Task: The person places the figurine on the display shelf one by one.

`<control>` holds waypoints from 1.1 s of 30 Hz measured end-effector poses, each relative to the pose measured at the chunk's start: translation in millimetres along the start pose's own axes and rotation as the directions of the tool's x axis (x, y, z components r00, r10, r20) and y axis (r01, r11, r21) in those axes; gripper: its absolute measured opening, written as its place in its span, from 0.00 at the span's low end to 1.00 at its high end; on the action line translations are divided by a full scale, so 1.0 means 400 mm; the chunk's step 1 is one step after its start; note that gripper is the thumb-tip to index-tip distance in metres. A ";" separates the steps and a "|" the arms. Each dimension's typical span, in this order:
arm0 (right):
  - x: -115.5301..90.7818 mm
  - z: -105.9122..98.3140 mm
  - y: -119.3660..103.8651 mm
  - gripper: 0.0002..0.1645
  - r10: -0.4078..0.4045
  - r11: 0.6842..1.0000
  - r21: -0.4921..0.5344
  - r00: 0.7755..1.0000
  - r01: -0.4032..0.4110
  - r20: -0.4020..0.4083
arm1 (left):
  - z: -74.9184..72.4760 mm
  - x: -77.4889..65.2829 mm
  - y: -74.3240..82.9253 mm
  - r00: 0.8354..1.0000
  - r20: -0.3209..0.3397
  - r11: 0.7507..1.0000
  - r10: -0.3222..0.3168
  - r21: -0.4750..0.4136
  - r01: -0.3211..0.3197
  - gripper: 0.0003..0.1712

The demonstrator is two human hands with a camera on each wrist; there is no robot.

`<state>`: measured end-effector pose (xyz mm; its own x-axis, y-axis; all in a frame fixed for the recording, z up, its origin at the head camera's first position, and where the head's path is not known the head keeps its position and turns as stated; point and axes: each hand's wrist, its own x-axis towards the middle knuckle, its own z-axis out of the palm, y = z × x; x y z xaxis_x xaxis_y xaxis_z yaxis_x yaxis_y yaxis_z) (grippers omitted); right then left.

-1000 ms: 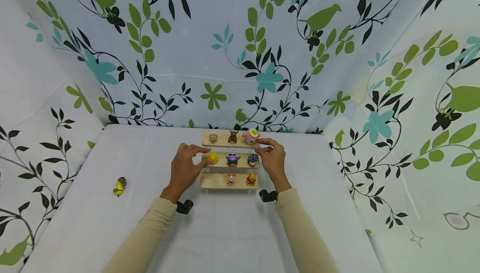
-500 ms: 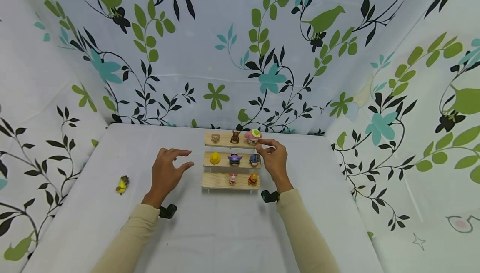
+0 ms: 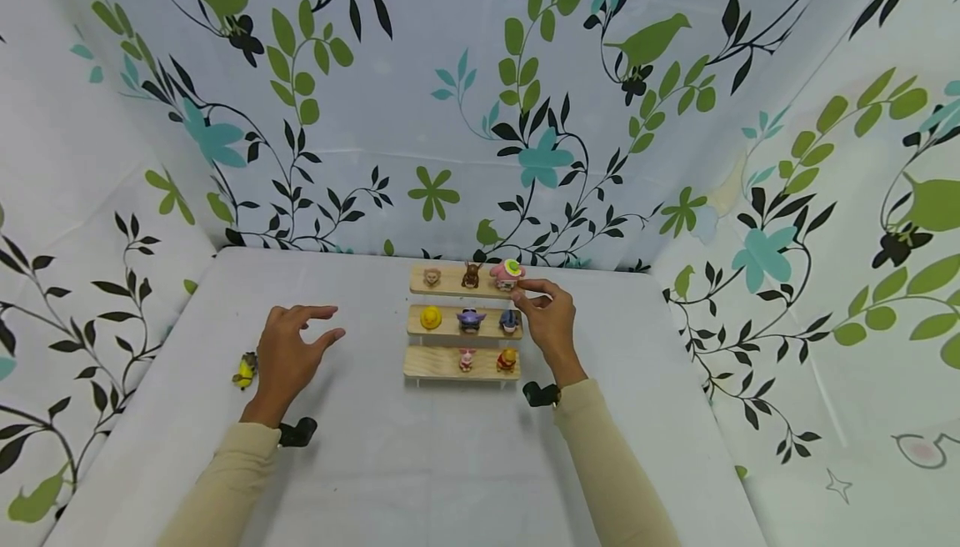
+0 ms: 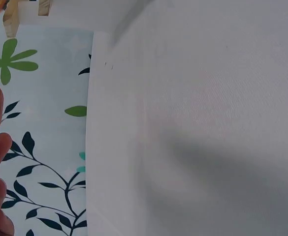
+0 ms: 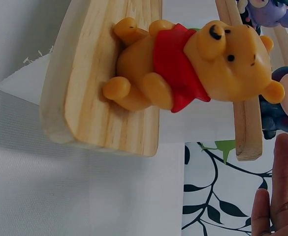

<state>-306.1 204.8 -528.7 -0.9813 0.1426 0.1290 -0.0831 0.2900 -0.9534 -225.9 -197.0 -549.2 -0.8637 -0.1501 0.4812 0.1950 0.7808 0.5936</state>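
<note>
My left hand [image 3: 288, 359] is over the left part of the table, thumb and index finger spread apart with nothing between them. Close beside it on the tabletop lies a small yellow and dark figurine [image 3: 243, 372], lower-left of the knuckles. A three-tier wooden display shelf [image 3: 435, 363] stands in the middle. At its right end is my right hand [image 3: 551, 322], thumb and index tips at the top tier's corner beside a pink figurine [image 3: 508, 274]; whether they pinch anything is unclear. In the right wrist view, its fingers reach up near a blue donkey figurine [image 5: 284, 98].
The bottom tier holds a Winnie-the-Pooh figurine [image 5: 198, 69] and a Piglet figurine [image 3: 467, 359]. A round yellow figurine [image 3: 431, 318] and a purple one [image 3: 471, 319] sit on the middle tier. Lion-like [image 3: 432, 277] and brown [image 3: 471, 274] figurines stand on top. Patterned cloth [image 3: 480, 113] hangs behind.
My left hand has let go of the round yellow figurine on the middle tier and moved left, towards the figurine on the table. My right hand stays at the shelf's right end.
</note>
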 end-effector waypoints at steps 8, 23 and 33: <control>0.001 0.000 0.003 0.13 -0.007 1.000 0.003 1.000 0.007 -0.003 | -0.061 -0.023 -0.053 0.993 -0.079 0.996 -0.091 0.001 0.091 0.24; 0.000 0.001 0.000 0.12 -0.019 1.000 0.002 1.000 0.019 -0.009 | -0.129 -0.098 -0.156 0.951 -0.182 0.965 -0.249 0.034 0.259 0.21; 0.000 0.001 0.000 0.12 -0.023 1.000 0.012 1.000 0.024 -0.011 | -0.126 -0.140 -0.212 0.888 -0.176 0.892 -0.425 0.086 0.444 0.19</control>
<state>-306.0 204.2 -529.0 -0.9772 0.1461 0.1543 -0.1083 0.2823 -0.9532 -170.6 -285.4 -593.8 -0.7681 -0.5715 0.2888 -0.2493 0.6823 0.6873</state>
